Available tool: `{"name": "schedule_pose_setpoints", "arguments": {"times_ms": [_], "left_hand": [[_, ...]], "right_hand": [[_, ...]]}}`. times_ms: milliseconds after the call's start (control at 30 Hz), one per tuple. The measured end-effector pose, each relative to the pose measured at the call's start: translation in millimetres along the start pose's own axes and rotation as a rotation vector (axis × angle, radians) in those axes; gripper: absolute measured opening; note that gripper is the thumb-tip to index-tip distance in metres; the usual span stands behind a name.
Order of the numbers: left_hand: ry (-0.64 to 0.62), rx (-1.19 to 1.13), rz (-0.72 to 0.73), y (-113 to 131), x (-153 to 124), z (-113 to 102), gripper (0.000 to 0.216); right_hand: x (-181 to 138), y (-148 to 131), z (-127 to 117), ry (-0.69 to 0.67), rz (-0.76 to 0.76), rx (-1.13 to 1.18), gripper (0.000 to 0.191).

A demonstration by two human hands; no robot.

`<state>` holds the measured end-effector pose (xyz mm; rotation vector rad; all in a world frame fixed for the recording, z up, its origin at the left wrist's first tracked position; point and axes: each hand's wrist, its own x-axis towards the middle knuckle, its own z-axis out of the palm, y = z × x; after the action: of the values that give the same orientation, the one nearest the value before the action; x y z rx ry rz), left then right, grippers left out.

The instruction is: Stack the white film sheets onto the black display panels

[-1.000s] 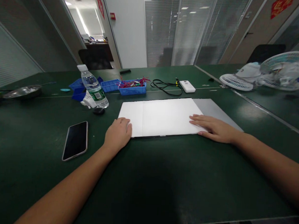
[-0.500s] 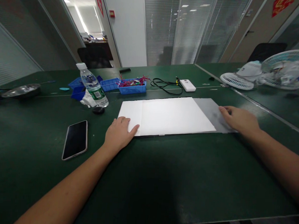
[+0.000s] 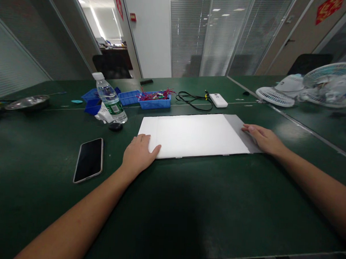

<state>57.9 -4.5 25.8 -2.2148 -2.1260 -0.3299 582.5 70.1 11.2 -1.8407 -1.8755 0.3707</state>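
Observation:
A thin white rectangular panel (image 3: 195, 134) lies flat on the green table in front of me. My left hand (image 3: 139, 151) rests on its left front corner, thumb and fingers apart. Beyond the panel's right edge a grey translucent sheet (image 3: 238, 128) sticks out; the rest of it seems to overlap the panel, though I cannot tell at which layer. My right hand (image 3: 261, 139) pinches this sheet by its right edge, with part of the fingers hidden.
Left of the panel lie a smartphone (image 3: 89, 161), a black mouse-like object (image 3: 115, 126) and a water bottle (image 3: 111, 100). Behind it are a blue tray (image 3: 154, 104) of wired parts, a black cable (image 3: 191, 99) and a white device (image 3: 218, 100). Fan parts (image 3: 277, 96) lie far right.
My right hand has moved left with the grey sheet, and less of the sheet shows past the panel. A faint line near the panel's left end has shifted left. My left hand stays put.

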Motion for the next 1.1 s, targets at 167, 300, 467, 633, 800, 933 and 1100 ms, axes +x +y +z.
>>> {"name": "schedule_pose_setpoints", "arguments": {"times_ms": [167, 300, 467, 633, 800, 933, 1100], "left_hand": [[-0.014, 0.019, -0.002, 1.3, -0.4, -1.6, 0.059], [-0.019, 0.035, -0.015, 2.2, -0.6, -3.8, 0.053], [-0.033, 0.031, 0.007, 2.4, -0.4, -4.7, 0.054], [-0.027, 0.001, 0.002, 2.6, -0.7, -1.5, 0.061], [-0.043, 0.014, 0.002, 1.9, 0.0, 0.2, 0.064], [-0.032, 0.022, 0.006, 0.8, 0.7, 0.9, 0.057], [-0.036, 0.026, -0.002, 2.9, 0.0, -2.9, 0.051]], "right_hand": [[-0.3, 0.8, -0.8, 0.029, 0.026, -0.022, 0.068], [2.3, 6.9, -4.6, 0.093, 0.166, -0.129, 0.079], [1.9, 5.6, -5.2, 0.047, 0.182, -0.188, 0.083], [0.8, 1.3, -2.2, -0.035, 0.076, -0.213, 0.081], [1.9, 1.5, -1.5, -0.083, -0.001, -0.234, 0.082], [1.9, 2.0, -1.5, -0.087, -0.022, -0.237, 0.082], [-0.3, -1.3, -3.0, -0.076, -0.008, -0.237, 0.083]]}}
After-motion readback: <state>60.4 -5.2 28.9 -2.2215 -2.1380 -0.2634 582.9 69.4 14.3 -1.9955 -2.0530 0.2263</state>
